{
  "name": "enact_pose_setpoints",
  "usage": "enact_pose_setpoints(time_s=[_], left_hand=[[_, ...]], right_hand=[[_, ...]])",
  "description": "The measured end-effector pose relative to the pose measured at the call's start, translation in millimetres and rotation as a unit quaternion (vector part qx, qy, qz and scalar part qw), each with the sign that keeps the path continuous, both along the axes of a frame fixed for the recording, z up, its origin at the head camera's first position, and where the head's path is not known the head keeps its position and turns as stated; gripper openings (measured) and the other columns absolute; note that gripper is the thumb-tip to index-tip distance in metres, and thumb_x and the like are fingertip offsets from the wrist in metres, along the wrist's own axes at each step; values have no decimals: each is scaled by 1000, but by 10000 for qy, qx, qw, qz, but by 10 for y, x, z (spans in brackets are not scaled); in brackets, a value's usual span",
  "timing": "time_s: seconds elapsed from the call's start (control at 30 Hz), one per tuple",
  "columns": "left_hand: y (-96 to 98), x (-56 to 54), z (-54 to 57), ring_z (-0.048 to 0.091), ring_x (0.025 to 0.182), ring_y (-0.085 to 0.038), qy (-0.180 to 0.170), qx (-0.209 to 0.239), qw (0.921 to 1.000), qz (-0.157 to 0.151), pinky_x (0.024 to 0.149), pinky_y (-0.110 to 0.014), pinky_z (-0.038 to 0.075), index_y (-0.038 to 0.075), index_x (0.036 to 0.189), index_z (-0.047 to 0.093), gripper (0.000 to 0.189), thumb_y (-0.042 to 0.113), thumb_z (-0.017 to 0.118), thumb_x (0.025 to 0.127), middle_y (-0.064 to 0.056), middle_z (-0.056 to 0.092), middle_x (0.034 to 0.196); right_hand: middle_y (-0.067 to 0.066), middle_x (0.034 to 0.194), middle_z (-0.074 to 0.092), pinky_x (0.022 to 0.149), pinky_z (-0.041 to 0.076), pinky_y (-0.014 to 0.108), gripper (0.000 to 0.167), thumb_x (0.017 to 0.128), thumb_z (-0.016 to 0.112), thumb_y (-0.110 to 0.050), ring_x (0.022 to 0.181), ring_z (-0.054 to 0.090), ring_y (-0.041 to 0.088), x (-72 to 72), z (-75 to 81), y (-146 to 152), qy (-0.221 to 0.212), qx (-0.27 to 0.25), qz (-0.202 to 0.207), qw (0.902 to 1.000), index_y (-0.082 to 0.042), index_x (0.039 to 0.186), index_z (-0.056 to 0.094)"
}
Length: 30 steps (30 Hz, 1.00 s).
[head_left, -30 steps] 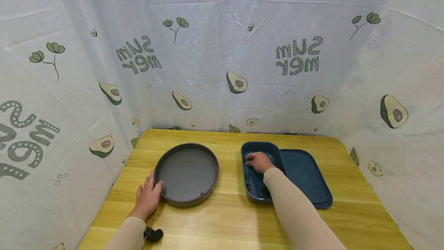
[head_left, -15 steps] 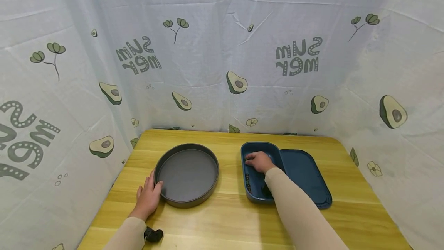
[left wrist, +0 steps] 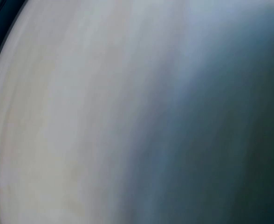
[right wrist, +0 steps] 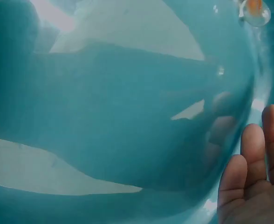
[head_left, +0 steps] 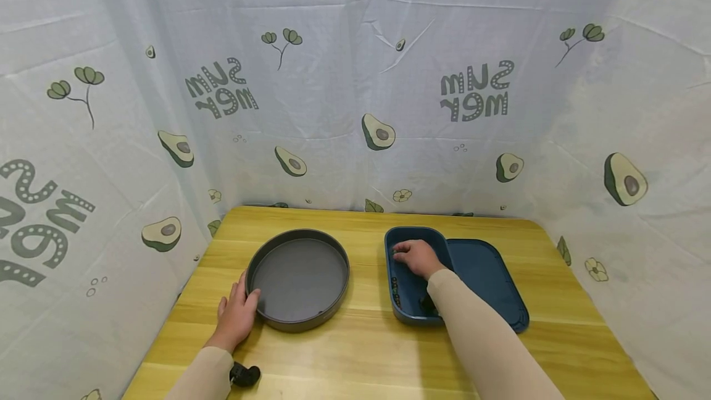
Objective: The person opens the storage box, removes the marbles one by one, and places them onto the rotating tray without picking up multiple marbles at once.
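Observation:
A round dark-grey pan [head_left: 300,279] lies on the left part of the table, with one small dark ball [head_left: 320,312] by its near inner wall. My left hand [head_left: 236,316] holds the pan's left side, thumb at the rim and fingers along the outside. Inside a deep blue box [head_left: 390,264], my right hand [head_left: 418,257] pinches a small marble between thumb and index finger, mostly hidden by the fingertips. Other fingers [right wrist: 253,144] stand beside the box wall in the right wrist view. Several marbles [head_left: 395,292] line the box's left side. One clear marble with orange [right wrist: 256,11] shows up close.
A flat dark-blue lid [head_left: 489,276] lies right of the box, partly under the right forearm. Wood-grain table [head_left: 366,350] runs between pan and box. A printed curtain [head_left: 333,79] surrounds the back and sides. The left wrist view is mostly blurred pale and dark surfaces.
My right hand has shifted slightly up and away within the box, fingertips still together. The small ball in the pan has rolled a little to the left. My left hand keeps its place.

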<state>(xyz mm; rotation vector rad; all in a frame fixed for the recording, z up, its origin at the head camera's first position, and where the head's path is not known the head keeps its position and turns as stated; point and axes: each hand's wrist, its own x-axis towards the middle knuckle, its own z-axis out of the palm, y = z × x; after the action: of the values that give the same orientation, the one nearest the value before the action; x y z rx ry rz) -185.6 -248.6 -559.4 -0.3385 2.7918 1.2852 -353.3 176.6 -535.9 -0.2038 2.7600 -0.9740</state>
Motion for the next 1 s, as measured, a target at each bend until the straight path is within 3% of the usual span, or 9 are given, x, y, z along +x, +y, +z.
enact_pose_setpoints(time_s=[0.3,0.6,1.0], left_hand=[[-31,-26,-60,2,162,-50,-23,-34,10000,-9,126,-68,-13,6,170,4,70,36,33,114,-29,10,174],[-17,-26,-5,3,161,-52,23,-4,10000,-10,126,-69,-11,5,170,5,70,36,34,114,-31,10,173],[-32,-42,-45,3,161,-51,-4,-18,10000,-4,126,-68,-12,7,170,5,70,36,34,114,-29,11,174]], right_hand=[[15,142,69,109,53,55,34,104,68,-23,132,63,37,37,203,-43,216,-182,-65,9996,-9,134,73],[14,135,71,101,57,52,35,105,65,-25,122,67,35,128,502,-214,380,-512,40,9980,-11,137,71],[10,129,74,98,59,47,30,104,68,-23,117,70,30,262,605,-558,384,-828,360,9952,-12,131,75]])
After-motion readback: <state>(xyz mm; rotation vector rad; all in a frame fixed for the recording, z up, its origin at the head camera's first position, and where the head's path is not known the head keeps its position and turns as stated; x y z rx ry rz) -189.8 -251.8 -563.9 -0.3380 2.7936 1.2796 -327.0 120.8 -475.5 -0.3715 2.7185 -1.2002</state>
